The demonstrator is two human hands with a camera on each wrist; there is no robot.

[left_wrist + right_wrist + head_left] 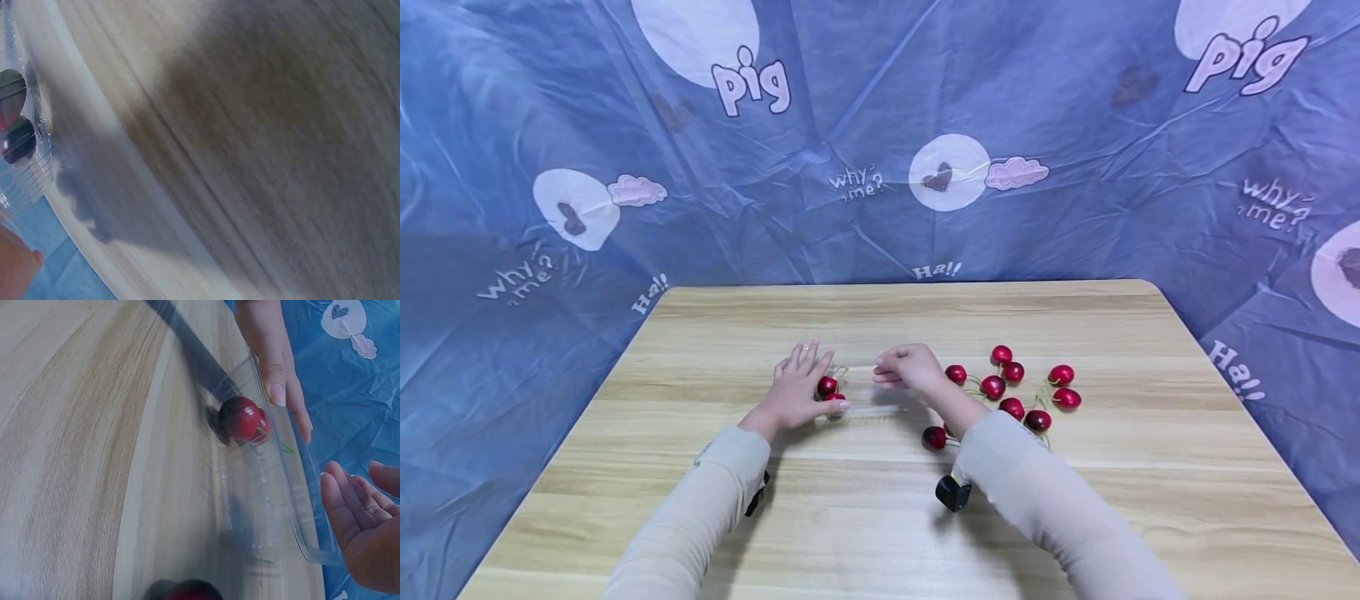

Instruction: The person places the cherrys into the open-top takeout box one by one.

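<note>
A clear plastic box (284,469) sits on the table, faint in the head view. Two red cherries (827,386) with green stems lie in its left end; the right wrist view shows the front cherry (239,417) through the wall. Across that left end, my left hand (793,392) holds the box, thumb at the near rim and fingers spread toward the far side. My right hand (913,367) hovers over the box's right end. Its fingers (350,506) are loosely bent with nothing visible between them.
Several loose cherries (992,387) with stems lie on the wooden table (850,533) to the right of the box. One dark cherry (934,437) lies near my right forearm. A blue printed cloth (865,100) hangs behind the table.
</note>
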